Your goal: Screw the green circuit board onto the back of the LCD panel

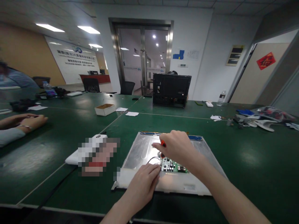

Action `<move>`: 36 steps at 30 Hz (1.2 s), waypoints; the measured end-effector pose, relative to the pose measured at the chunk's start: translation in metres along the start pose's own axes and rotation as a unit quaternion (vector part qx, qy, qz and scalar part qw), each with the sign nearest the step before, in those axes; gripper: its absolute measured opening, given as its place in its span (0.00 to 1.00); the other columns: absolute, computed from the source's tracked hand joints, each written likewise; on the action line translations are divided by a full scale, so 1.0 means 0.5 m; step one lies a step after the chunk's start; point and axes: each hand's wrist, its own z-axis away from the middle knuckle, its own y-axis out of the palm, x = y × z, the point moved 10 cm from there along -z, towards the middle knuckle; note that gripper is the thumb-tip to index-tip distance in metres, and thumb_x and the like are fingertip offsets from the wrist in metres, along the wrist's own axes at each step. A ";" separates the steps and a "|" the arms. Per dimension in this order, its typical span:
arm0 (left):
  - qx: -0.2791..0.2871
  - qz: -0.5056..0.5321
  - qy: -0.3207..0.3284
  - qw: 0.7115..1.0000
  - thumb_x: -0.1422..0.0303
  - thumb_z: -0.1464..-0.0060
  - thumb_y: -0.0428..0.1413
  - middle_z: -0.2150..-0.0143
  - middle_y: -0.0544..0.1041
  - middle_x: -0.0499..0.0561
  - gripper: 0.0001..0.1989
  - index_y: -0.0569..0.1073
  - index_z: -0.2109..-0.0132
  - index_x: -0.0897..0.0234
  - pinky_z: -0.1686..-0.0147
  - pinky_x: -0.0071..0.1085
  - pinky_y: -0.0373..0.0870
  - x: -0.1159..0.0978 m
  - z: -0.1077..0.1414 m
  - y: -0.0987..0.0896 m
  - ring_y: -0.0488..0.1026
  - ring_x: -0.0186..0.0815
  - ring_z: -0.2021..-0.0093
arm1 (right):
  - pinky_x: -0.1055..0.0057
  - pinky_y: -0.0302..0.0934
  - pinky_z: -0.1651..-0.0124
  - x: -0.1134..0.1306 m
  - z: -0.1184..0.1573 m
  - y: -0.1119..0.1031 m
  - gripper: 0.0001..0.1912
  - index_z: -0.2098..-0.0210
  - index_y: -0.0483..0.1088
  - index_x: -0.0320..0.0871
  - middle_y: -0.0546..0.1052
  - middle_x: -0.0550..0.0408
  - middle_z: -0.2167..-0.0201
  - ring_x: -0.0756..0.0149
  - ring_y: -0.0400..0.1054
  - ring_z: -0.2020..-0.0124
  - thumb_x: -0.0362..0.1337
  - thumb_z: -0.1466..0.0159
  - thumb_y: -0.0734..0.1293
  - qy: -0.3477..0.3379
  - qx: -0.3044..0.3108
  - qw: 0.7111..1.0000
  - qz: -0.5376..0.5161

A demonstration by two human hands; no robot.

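So your right hand (176, 144) is arched palm-down over the flat silver metal panel (140, 152), clamped on a short red-and-black tool (163, 143), thumb poking out left. The tool's below your curled fingers, long axis near upright, lower end pointing down at the green circuit board's (171, 165) upper-left corner. Your left hand (146, 180) rests low on the panel, fingers together by the board's left edge; can't tell if it's gripping anything.
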 end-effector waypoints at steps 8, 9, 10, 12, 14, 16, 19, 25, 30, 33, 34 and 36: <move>0.018 0.002 -0.011 1.000 0.77 0.43 0.47 0.52 0.75 0.55 0.18 0.71 0.48 0.62 0.53 0.40 0.71 0.002 0.000 0.002 0.71 0.42 0.53 | 0.71 0.47 0.78 0.017 -0.013 0.000 0.05 0.73 0.76 0.45 0.78 0.52 0.76 0.63 0.70 0.76 0.38 0.44 0.68 -0.051 0.086 0.995 -0.019; 0.018 0.001 -0.012 1.000 0.77 0.43 0.47 0.52 0.75 0.55 0.18 0.71 0.48 0.62 0.53 0.40 0.71 0.002 0.001 0.002 0.71 0.42 0.53 | 0.71 0.49 0.78 0.012 -0.014 0.002 0.07 0.73 0.77 0.45 0.78 0.52 0.77 0.62 0.71 0.75 0.41 0.44 0.69 -0.044 0.083 0.995 -0.017; 0.018 0.000 -0.012 1.000 0.77 0.43 0.47 0.52 0.75 0.55 0.18 0.71 0.48 0.62 0.53 0.40 0.71 0.003 0.001 0.002 0.71 0.42 0.53 | 0.71 0.50 0.77 0.005 -0.016 0.003 0.12 0.74 0.77 0.45 0.77 0.51 0.77 0.61 0.71 0.75 0.46 0.43 0.69 -0.028 0.078 0.997 -0.011; 0.020 -0.004 -0.014 1.000 0.77 0.43 0.47 0.52 0.75 0.55 0.18 0.71 0.47 0.62 0.53 0.40 0.71 0.004 0.001 0.004 0.71 0.42 0.53 | 0.70 0.54 0.75 -0.009 -0.023 0.003 0.22 0.74 0.77 0.43 0.77 0.48 0.77 0.59 0.72 0.73 0.55 0.41 0.65 0.011 0.057 0.998 0.005; 0.018 -0.005 -0.013 1.000 0.77 0.44 0.47 0.52 0.75 0.56 0.18 0.71 0.48 0.62 0.53 0.41 0.71 0.004 0.001 0.004 0.71 0.42 0.53 | 0.69 0.56 0.73 -0.010 -0.032 0.004 0.27 0.73 0.77 0.42 0.77 0.46 0.77 0.57 0.72 0.71 0.57 0.38 0.60 0.031 0.041 0.999 0.017; 0.011 -0.003 -0.009 1.000 0.78 0.44 0.47 0.53 0.75 0.56 0.18 0.71 0.49 0.62 0.54 0.41 0.71 0.004 0.002 0.003 0.71 0.42 0.54 | 0.70 0.57 0.73 0.001 -0.041 0.010 0.24 0.71 0.77 0.42 0.78 0.46 0.75 0.58 0.73 0.70 0.54 0.36 0.60 0.021 0.045 0.999 0.019; 0.002 0.000 -0.006 1.000 0.77 0.43 0.46 0.54 0.75 0.55 0.17 0.71 0.49 0.62 0.55 0.40 0.71 0.005 0.004 0.001 0.72 0.42 0.55 | 0.71 0.55 0.73 0.016 -0.046 0.017 0.14 0.69 0.76 0.43 0.78 0.48 0.73 0.59 0.73 0.69 0.43 0.37 0.63 -0.008 0.066 0.998 0.021; 0.013 -0.001 -0.012 1.000 0.76 0.42 0.46 0.53 0.75 0.54 0.17 0.71 0.48 0.60 0.55 0.39 0.71 0.006 0.003 0.004 0.72 0.41 0.55 | 0.72 0.46 0.76 0.040 -0.017 0.003 0.08 0.63 0.70 0.45 0.78 0.56 0.69 0.64 0.70 0.70 0.32 0.43 0.65 -0.119 0.070 0.989 -0.053; 0.030 0.004 -0.023 0.999 0.76 0.41 0.46 0.52 0.75 0.54 0.16 0.71 0.48 0.61 0.54 0.40 0.71 0.009 0.002 0.009 0.71 0.42 0.54 | 0.73 0.45 0.77 0.050 -0.004 0.001 0.09 0.63 0.69 0.45 0.78 0.57 0.70 0.67 0.68 0.72 0.32 0.44 0.68 -0.149 0.072 0.981 -0.102; 0.037 0.011 -0.027 0.999 0.76 0.41 0.47 0.51 0.74 0.54 0.16 0.70 0.48 0.61 0.54 0.40 0.70 0.010 0.003 0.010 0.70 0.42 0.53 | 0.72 0.43 0.78 0.039 -0.018 0.011 0.11 0.74 0.72 0.45 0.76 0.58 0.77 0.69 0.65 0.77 0.45 0.40 0.68 -0.095 0.070 0.988 -0.099; 0.038 0.013 -0.027 0.999 0.76 0.41 0.47 0.51 0.74 0.54 0.17 0.70 0.48 0.62 0.53 0.40 0.70 0.009 0.002 0.009 0.70 0.42 0.53 | 0.72 0.43 0.78 0.036 -0.023 0.013 0.16 0.77 0.71 0.44 0.75 0.57 0.79 0.69 0.64 0.79 0.48 0.39 0.66 -0.079 0.065 0.990 -0.095; 0.037 0.014 -0.030 0.999 0.77 0.42 0.47 0.51 0.74 0.54 0.17 0.70 0.48 0.62 0.53 0.40 0.69 0.008 0.001 0.008 0.70 0.42 0.53 | 0.71 0.42 0.78 0.036 -0.029 0.014 0.19 0.78 0.72 0.44 0.74 0.56 0.80 0.70 0.63 0.79 0.47 0.37 0.64 -0.067 0.054 0.992 -0.089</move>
